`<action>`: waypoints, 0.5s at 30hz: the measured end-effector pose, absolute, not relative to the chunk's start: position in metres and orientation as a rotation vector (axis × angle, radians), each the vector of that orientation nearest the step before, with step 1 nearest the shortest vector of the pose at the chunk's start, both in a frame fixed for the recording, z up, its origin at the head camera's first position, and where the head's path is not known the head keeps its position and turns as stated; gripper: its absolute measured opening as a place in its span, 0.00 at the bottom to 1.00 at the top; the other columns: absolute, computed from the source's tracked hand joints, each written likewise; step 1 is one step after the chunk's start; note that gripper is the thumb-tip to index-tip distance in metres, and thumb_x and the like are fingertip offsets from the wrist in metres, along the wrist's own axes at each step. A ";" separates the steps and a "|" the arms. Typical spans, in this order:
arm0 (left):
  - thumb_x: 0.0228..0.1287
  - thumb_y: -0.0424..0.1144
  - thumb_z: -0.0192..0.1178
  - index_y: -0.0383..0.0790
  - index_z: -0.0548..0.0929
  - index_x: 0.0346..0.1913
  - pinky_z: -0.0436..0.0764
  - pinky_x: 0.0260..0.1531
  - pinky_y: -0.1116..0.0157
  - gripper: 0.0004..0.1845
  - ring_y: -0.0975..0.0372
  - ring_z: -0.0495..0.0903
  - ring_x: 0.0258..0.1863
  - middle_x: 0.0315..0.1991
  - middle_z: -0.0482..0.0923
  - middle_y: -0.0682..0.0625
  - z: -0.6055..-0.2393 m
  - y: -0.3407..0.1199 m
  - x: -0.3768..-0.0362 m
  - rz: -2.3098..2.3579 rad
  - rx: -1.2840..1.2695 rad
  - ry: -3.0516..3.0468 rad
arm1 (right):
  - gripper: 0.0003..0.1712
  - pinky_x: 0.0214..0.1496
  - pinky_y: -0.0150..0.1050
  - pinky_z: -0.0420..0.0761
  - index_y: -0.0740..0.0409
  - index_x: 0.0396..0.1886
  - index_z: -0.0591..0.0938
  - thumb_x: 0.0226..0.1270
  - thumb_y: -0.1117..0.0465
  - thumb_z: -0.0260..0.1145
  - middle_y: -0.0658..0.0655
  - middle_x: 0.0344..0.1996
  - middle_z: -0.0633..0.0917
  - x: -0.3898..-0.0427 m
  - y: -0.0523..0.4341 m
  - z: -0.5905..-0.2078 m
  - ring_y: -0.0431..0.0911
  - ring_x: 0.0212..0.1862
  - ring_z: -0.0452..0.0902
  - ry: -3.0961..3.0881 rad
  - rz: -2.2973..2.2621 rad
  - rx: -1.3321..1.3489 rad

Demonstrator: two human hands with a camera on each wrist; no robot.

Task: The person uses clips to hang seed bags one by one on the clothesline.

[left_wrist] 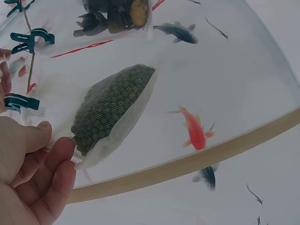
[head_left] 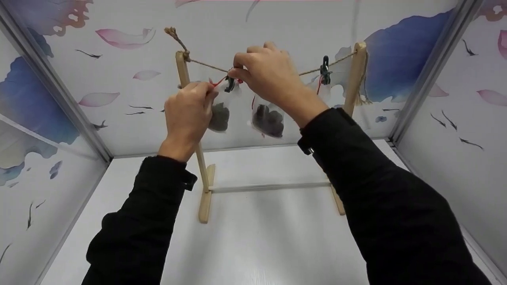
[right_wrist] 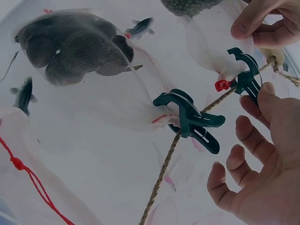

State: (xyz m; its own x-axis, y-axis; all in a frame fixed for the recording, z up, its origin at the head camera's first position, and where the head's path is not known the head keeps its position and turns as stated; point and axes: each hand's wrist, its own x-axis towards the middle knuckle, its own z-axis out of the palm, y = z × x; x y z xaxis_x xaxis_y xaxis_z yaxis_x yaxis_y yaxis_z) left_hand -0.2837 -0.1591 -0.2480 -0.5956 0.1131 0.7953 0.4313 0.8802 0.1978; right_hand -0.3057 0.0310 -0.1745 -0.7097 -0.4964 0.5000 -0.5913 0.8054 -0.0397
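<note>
My left hand [head_left: 187,114] is up at the rope [head_left: 206,64], fingers curled, pinching the top of a mesh bag [head_left: 219,116] beside the left post [head_left: 183,71]. From the left wrist view my fingertips [left_wrist: 58,147] press together on the bag's white neck, and the bag [left_wrist: 112,110], full of dark green grains, hangs out past them. Its red drawstring [head_left: 217,82] shows just above my knuckles.

Next comes a dark green clip [head_left: 229,85] on the rope, just between my hands. My right hand [head_left: 269,77] sits over the rope there, thumb and forefinger closed together at that clip. In the right wrist view my fingers [right_wrist: 243,136] are loosely curled around the clip [right_wrist: 246,77], touching it at the thumb tip, with a red bead [right_wrist: 221,85] beside it; I can't tell how firmly I squeeze it.

A second clip [right_wrist: 190,119] grips the rope [right_wrist: 164,173] close by, holding a second bag [head_left: 268,118] of dark lumps, which hangs below my right wrist.

Further right a third clip [head_left: 325,71] holds a third bag [head_left: 323,91], near the right post [head_left: 354,75]
</note>
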 end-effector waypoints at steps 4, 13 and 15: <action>0.72 0.40 0.64 0.33 0.88 0.42 0.81 0.30 0.51 0.11 0.47 0.85 0.29 0.36 0.87 0.41 -0.249 -0.161 -0.283 -0.486 -0.384 -2.180 | 0.20 0.46 0.51 0.72 0.49 0.49 0.86 0.76 0.42 0.58 0.54 0.43 0.84 -0.305 0.030 -0.175 0.55 0.47 0.73 -2.514 0.275 0.793; 0.72 0.39 0.64 0.32 0.88 0.43 0.81 0.29 0.50 0.11 0.46 0.85 0.29 0.35 0.86 0.40 -0.252 -0.160 -0.283 -0.478 -0.373 -2.182 | 0.28 0.55 0.59 0.71 0.46 0.66 0.77 0.76 0.38 0.53 0.56 0.55 0.83 -0.305 0.030 -0.178 0.58 0.57 0.72 -2.564 0.194 0.800; 0.72 0.39 0.64 0.32 0.88 0.43 0.82 0.30 0.50 0.11 0.46 0.85 0.31 0.36 0.86 0.40 -0.253 -0.159 -0.283 -0.467 -0.372 -2.184 | 0.32 0.59 0.61 0.70 0.44 0.72 0.73 0.76 0.36 0.50 0.57 0.61 0.80 -0.304 0.032 -0.179 0.59 0.61 0.70 -2.604 0.181 0.802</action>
